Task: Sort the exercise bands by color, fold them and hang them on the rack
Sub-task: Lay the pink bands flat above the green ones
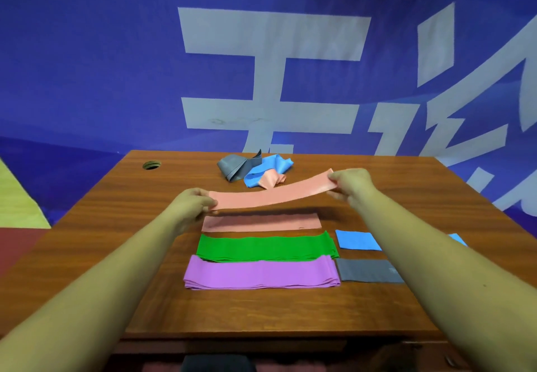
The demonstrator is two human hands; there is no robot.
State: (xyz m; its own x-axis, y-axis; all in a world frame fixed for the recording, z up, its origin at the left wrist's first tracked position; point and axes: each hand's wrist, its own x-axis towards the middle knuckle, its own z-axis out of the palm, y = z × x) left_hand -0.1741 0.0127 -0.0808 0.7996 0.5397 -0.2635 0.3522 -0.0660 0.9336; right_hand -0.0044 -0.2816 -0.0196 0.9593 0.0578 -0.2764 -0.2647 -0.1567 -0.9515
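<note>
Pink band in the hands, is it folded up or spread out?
Spread out. The pink band spans between the left hand and right hand, each pinching one end, above the table.

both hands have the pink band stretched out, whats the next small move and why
Probably lower the held pink band straight down onto the flat pink band beneath it, edges aligned. The left hand and right hand pinch its ends, holding it taut above the table, and the green bands and purple bands already lie sorted by colour.

Left hand [193,201] and right hand [350,184] pinch opposite ends of a pink band [273,194], stretched above the counter [122,214].
</note>
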